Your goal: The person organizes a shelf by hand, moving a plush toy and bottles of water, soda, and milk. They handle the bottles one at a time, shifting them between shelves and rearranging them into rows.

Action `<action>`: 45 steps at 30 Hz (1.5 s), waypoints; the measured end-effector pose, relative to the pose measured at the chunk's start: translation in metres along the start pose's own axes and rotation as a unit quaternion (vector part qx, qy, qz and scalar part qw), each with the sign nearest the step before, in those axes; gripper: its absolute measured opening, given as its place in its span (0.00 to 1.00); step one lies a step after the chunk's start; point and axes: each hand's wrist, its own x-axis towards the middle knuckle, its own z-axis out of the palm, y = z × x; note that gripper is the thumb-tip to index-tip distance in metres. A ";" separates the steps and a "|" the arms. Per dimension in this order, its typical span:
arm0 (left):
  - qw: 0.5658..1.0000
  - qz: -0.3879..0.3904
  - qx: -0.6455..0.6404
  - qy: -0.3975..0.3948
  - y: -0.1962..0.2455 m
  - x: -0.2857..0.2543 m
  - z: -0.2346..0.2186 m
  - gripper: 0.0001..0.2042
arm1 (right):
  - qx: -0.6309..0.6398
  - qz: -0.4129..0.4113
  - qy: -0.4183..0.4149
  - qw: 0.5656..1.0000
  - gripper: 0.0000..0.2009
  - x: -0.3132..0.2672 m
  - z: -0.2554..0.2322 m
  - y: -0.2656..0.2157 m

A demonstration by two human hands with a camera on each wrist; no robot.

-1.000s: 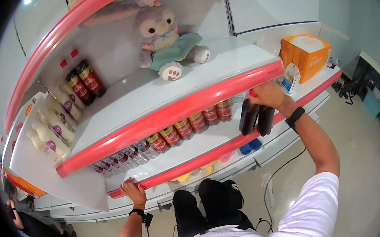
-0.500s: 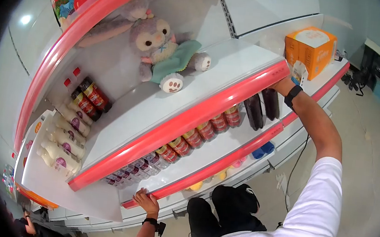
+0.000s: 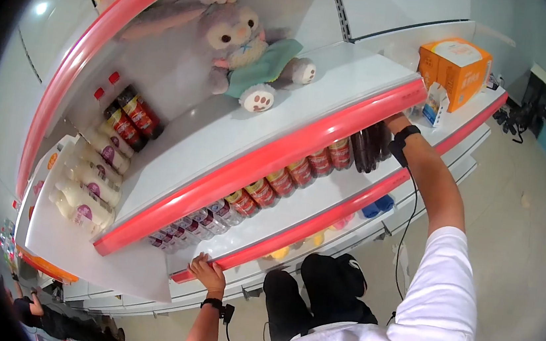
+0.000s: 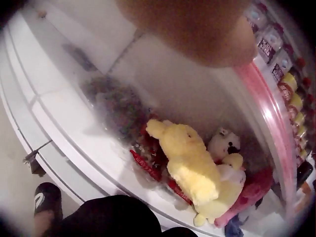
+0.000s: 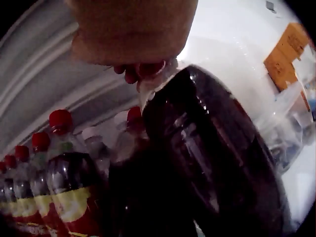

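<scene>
My right hand reaches under the front edge of the upper shelf. In the right wrist view, its fingers curl round the neck of a dark cola bottle, just below the red cap. The bottle stands tilted beside another dark bottle, at the end of a row of cola bottles with red and yellow labels. My left hand rests on the red edge strip of the lower shelf, fingers laid over it. In the left wrist view that hand is a blur at the top.
A plush rabbit sits on the upper shelf, with white bottles to its left. An orange box stands far right. Clear bottles line the lower shelf's left end. Plush toys lie below. A cable hangs at right.
My right hand has gone deeper under the upper shelf, and the dark bottles have moved back from the front edge towards the labelled row. My left hand stays on the edge strip.
</scene>
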 end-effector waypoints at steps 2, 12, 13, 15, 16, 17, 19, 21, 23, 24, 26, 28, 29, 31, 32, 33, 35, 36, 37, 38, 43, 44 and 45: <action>1.000 -0.005 -0.003 -0.005 -0.003 -0.001 0.003 0.19 | 0.059 0.025 0.040 0.997 0.33 -0.005 0.008 0.002; 1.000 0.015 0.005 0.016 0.002 0.002 -0.002 0.16 | 0.197 0.142 0.174 0.954 0.61 -0.107 0.062 -0.010; 1.000 0.013 0.004 0.015 0.001 0.001 -0.001 0.16 | 0.184 0.166 0.155 0.956 0.65 -0.122 0.066 -0.023; 1.000 0.016 0.003 0.024 0.001 0.002 -0.001 0.16 | 0.161 0.199 0.133 0.958 0.72 -0.139 0.072 -0.038; 1.000 0.015 -0.003 0.020 0.001 0.003 0.000 0.16 | 0.162 0.194 0.136 0.958 0.72 -0.139 0.073 -0.036; 1.000 0.012 -0.009 0.016 0.001 0.003 0.000 0.16 | 0.162 0.190 0.138 0.958 0.72 -0.137 0.073 -0.033; 1.000 0.011 -0.004 0.008 -0.003 0.001 0.000 0.17 | 0.158 0.196 0.128 0.959 0.73 -0.136 0.070 -0.038; 1.000 0.013 -0.008 0.008 -0.004 0.001 0.000 0.16 | 0.145 0.210 0.110 0.961 0.73 -0.130 0.061 -0.040; 1.000 0.008 -0.012 0.012 -0.003 0.001 0.001 0.16 | 0.173 0.205 0.113 0.957 0.73 -0.126 0.065 -0.033; 1.000 0.007 -0.010 0.013 -0.002 0.002 0.000 0.16 | 0.186 0.202 0.114 0.955 0.73 -0.125 0.067 -0.027; 1.000 0.007 -0.008 0.014 0.000 0.003 -0.001 0.17 | 0.198 0.203 0.101 0.953 0.73 -0.125 0.071 -0.015; 1.000 0.010 -0.002 0.014 -0.004 0.001 0.002 0.17 | 0.224 0.196 0.098 0.950 0.73 -0.124 0.078 -0.001; 1.000 0.012 0.001 0.014 -0.005 0.001 0.004 0.17 | 0.245 0.186 0.102 0.946 0.73 -0.123 0.083 0.006; 1.000 0.013 -0.002 0.018 -0.005 0.000 0.005 0.17 | 0.274 0.172 0.102 0.941 0.73 -0.122 0.082 0.008; 1.000 0.013 -0.002 0.020 -0.005 0.000 0.005 0.17 | 0.284 0.167 0.100 0.939 0.73 -0.122 0.081 0.009; 1.000 0.013 -0.001 0.020 -0.006 0.001 0.006 0.17 | 0.294 0.162 0.097 0.937 0.72 -0.121 0.078 0.008; 1.000 0.013 0.001 0.019 -0.007 0.000 0.007 0.17 | 0.295 0.156 0.096 0.938 0.72 -0.120 0.074 0.004; 1.000 0.009 -0.002 0.008 -0.003 0.001 0.003 0.17 | 0.296 0.153 0.094 0.938 0.72 -0.120 0.074 0.004; 1.000 0.004 -0.005 -0.003 -0.001 0.002 -0.001 0.17 | 0.294 0.158 0.096 0.938 0.72 -0.123 0.078 0.006; 1.000 0.000 -0.009 -0.013 0.002 0.004 -0.004 0.18 | 0.292 0.161 0.098 0.938 0.72 -0.126 0.084 0.009; 0.948 0.095 -0.299 -0.052 0.136 0.058 -0.031 0.26 | 0.278 0.182 0.083 0.939 0.72 -0.122 0.068 -0.005; 0.909 0.106 -0.386 -0.113 0.182 0.073 -0.032 0.26 | 0.292 0.174 0.092 0.936 0.72 -0.124 0.073 -0.003; 0.881 0.132 -0.422 -0.168 0.223 0.087 -0.023 0.26 | 0.304 0.163 0.100 0.933 0.71 -0.125 0.082 0.005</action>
